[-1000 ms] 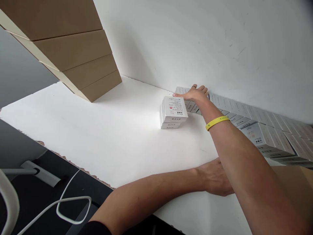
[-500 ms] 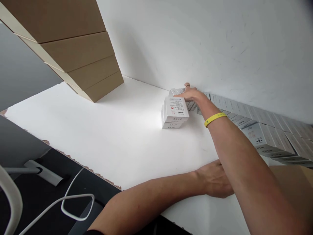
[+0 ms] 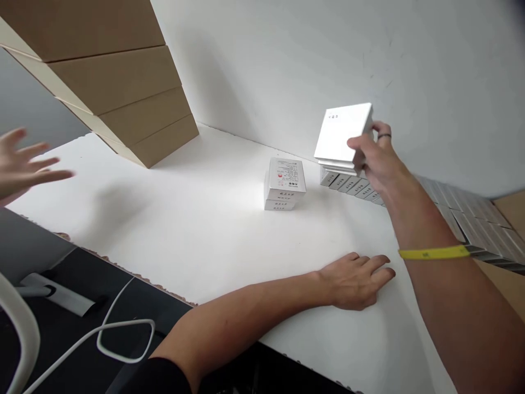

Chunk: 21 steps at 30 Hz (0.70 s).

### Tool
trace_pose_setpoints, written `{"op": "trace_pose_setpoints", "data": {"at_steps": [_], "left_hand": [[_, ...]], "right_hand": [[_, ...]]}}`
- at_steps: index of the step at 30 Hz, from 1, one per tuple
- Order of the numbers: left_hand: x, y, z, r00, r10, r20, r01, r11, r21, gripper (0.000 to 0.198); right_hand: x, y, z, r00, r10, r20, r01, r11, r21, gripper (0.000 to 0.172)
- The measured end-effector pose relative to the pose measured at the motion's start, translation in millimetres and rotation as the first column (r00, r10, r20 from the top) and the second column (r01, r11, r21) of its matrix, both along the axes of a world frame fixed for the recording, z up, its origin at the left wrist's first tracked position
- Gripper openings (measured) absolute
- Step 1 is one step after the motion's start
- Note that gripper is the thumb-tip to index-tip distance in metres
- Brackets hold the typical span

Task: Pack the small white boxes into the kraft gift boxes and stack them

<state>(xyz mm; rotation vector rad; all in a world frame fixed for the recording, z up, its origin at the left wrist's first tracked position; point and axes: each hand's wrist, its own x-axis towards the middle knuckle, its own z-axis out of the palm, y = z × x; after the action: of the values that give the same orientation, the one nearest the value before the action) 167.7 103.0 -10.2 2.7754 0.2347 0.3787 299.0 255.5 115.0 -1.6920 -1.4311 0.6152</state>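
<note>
The right hand (image 3: 381, 161) holds a few white boxes (image 3: 344, 128) one upon another, its fingers clamped on their right side, the thumb lying over the top face. The uppermost box is tilted toward the camera and bears small dark print near one corner. These boxes are in front of the wall (image 3: 287, 71), above the left end of a row of boxes (image 3: 348, 183) along the tabletop's (image 3: 197, 235) back edge; whether they touch the row cannot be told. A dark ring (image 3: 384, 135) circles one finger, and a yellow wristband (image 3: 435, 252) the forearm.

The left hand (image 3: 356, 279) lies palm down toward the tabletop's front edge, its fingers loosely bent and slightly apart, with bare surface around it. Near the back edge, left of the row and apart from it, stands a short stack of printed boxes (image 3: 286, 178), dark text and a red mark on top.

Toward the tabletop's left end, brown cardboard boxes (image 3: 123, 93) are piled high near the back edge. Another person's hand (image 3: 24, 167) enters at far left, fingers spread. Below the chipped front edge loops a white cable (image 3: 123, 323).
</note>
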Motion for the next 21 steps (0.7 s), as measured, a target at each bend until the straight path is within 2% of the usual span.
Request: {"op": "trace_pose_setpoints", "data": {"at_steps": [4, 9, 12, 17, 21], "left_hand": [[0, 0, -1.0, 1.000, 0.000, 0.002, 0.000, 1.000, 0.003, 0.044], [3, 0, -2.4, 1.000, 0.003, 0.000, -0.003, 1.000, 0.009, 0.042], [4, 0, -2.7, 1.000, 0.000, 0.005, 0.000, 1.000, 0.005, 0.041], [4, 0, -3.9, 1.000, 0.007, 0.020, -0.007, 1.000, -0.007, 0.041], [4, 0, -4.7, 1.000, 0.007, 0.026, -0.006, 1.000, -0.021, 0.040]], "right_hand": [[9, -53, -32.7, 0.997, -0.064, -0.046, 0.062, 0.997, -0.052, 0.083], [3, -99, -64.2, 0.977, -0.132, 0.169, 0.135, 0.991, -0.002, 0.106], [3, -106, -71.7, 0.953, -0.110, 0.281, 0.123, 0.992, -0.031, 0.111], [5, -100, -70.1, 0.919, -0.024, 0.394, 0.083, 0.988, -0.133, 0.116], [2, -94, -70.6, 0.895, -0.005, 0.446, 0.079, 0.986, -0.149, 0.118]]}}
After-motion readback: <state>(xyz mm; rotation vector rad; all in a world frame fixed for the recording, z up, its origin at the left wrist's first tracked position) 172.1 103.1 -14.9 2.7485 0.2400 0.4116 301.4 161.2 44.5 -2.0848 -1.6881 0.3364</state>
